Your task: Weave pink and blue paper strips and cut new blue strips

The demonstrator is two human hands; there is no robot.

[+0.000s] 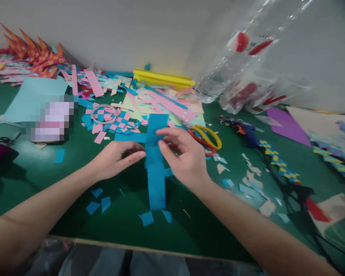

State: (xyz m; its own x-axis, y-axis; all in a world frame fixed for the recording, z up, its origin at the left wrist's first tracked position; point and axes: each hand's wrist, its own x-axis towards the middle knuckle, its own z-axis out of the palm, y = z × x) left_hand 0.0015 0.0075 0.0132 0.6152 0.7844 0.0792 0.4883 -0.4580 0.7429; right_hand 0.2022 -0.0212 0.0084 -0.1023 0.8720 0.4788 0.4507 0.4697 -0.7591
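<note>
At frame centre, the blue paper strip [156, 180] should handle light and crease easily, best held by its long edges; left hand [122, 159] and right hand [188, 159] flank it, whether pinching I can't tell.

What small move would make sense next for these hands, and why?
Probably a light pinch on the left edge of the lengthwise blue paper strip with the left hand: its thumb tip is at that edge without a clear hold, while the right hand's fingertips overlap the opposite side, so both could steady it.
</note>
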